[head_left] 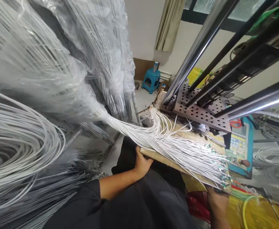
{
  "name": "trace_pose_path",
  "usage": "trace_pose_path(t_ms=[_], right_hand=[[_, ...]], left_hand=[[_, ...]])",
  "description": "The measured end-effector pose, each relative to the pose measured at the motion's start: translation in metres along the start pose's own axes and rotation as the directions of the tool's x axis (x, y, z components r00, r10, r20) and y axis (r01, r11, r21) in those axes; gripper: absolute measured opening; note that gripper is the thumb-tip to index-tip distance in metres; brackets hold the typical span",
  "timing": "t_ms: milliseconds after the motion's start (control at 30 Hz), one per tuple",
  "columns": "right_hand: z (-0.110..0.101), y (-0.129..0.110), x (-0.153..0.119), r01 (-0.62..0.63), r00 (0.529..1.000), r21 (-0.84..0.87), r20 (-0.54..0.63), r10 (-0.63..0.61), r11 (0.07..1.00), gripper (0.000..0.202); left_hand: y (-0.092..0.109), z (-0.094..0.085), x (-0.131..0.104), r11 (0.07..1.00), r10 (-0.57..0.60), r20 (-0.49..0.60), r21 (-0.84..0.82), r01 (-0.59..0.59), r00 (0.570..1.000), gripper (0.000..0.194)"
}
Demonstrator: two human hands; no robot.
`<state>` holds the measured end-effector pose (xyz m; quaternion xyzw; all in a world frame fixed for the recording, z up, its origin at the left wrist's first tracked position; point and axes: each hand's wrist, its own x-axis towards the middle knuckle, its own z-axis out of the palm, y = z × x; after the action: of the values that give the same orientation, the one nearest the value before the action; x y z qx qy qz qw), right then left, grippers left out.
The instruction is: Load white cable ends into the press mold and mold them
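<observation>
Touching the surface [162,159] at six o'clock, the left hand [141,166] sits by white cables [184,154] lying across it toward four, the right hand [217,200] beneath their ends; I can't tell whether either grips. Lettering on the three-o'clock control panel [238,141] is illegible.

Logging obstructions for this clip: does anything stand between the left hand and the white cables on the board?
Nothing visible does; the left hand is at the near edge of the board, close beside the white cables.
</observation>
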<state>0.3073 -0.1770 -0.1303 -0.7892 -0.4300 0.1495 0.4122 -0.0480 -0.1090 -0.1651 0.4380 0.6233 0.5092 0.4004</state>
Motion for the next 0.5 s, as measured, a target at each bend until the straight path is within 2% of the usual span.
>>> trace_pose_path(t_ms=[100, 200, 267, 333, 367, 433, 467, 500], right_hand=[[0.001, -0.009, -0.003, -0.024, 1.000, 0.082, -0.014, 0.025, 0.996, 0.069], [-0.013, -0.001, -0.015, -0.165, 0.986, 0.143, 0.029, 0.163, 0.976, 0.077], [-0.026, 0.006, -0.029, -0.356, 0.934, 0.253, 0.109, 0.339, 0.900, 0.081], [-0.034, 0.009, -0.045, -0.543, 0.840, 0.390, 0.246, 0.484, 0.744, 0.083], [-0.035, 0.009, -0.053, -0.604, 0.797, 0.453, 0.321, 0.512, 0.656, 0.080], [-0.029, 0.003, -0.064, -0.660, 0.751, 0.536, 0.432, 0.500, 0.527, 0.070], [-0.024, 0.000, -0.068, -0.665, 0.746, 0.560, 0.458, 0.483, 0.495, 0.065], [-0.019, -0.004, -0.070, -0.664, 0.747, 0.572, 0.473, 0.468, 0.482, 0.061]], left_hand=[[0.008, -0.007, 0.002, 0.999, -0.020, 0.031, 0.049, 0.018, 0.999, 0.103], [0.019, -0.037, 0.003, 0.993, -0.025, 0.110, 0.115, 0.012, 0.994, 0.103], [0.028, -0.068, 0.005, 0.980, -0.079, 0.255, 0.199, 0.028, 0.964, 0.099], [0.039, -0.099, 0.005, 0.939, -0.182, 0.389, 0.342, 0.042, 0.903, 0.078], [0.048, -0.110, 0.004, 0.911, -0.209, 0.425, 0.413, 0.018, 0.881, 0.064], [0.071, -0.116, -0.002, 0.873, -0.138, 0.500, 0.469, -0.134, 0.855, 0.045], [0.086, -0.109, -0.005, 0.856, -0.045, 0.550, 0.452, -0.252, 0.834, 0.040], [0.101, -0.096, -0.008, 0.829, 0.067, 0.608, 0.407, -0.383, 0.791, 0.038]])
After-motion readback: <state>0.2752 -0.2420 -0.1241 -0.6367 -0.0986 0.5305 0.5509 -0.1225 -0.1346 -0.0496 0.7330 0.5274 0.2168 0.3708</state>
